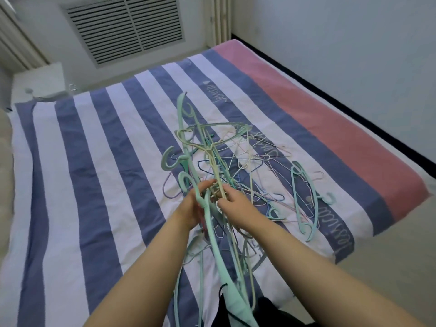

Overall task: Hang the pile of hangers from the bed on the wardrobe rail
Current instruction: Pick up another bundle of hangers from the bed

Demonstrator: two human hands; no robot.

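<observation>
Now lift slowly: left hand (197, 199) and right hand (232, 199) both gripping tangled hangers (212, 147); shake strays free over bed (94, 142).

Bedsheet (99, 142): blue and white stripes, pink band at one edge
Hangers (212, 161): mint green, cream, blue
Wall vent (125, 27): grey

Single head view; looks forward and down over bed (99, 142); hands close, far wall beyond

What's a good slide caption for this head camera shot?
Both hands, left and right, gather a tangled bundle of hangers above a striped bedspread.
</observation>
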